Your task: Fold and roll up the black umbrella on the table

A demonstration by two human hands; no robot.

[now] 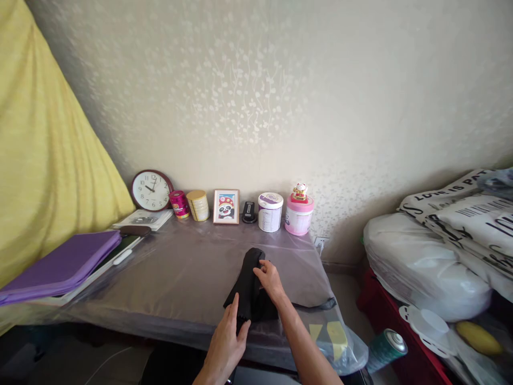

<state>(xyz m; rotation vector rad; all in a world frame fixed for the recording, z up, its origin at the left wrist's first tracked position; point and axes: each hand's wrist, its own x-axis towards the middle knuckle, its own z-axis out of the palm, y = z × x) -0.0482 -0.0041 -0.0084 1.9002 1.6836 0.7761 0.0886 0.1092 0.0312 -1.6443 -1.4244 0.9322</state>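
A black folded fabric item (245, 280) lies lengthwise near the front of the table; its exact kind does not show. My left hand (227, 339) is at its near left end, fingers stretched out and thumb apart, touching the cloth. From the right, my right hand (269, 279) reaches over the item and pinches its upper right edge between thumb and fingers. A dark strap-like piece (316, 307) stretches from under my right forearm toward the table's right edge. Part of the black fabric is hidden beneath my right wrist.
Along the wall stand a clock (151, 190), tins (198, 206), a panda picture frame (226, 207), a white tub (270, 213) and a pink tub (298, 216) with a cat figurine. Purple folders (68, 262) lie left. A spray can (387, 350) stands beyond the right edge.
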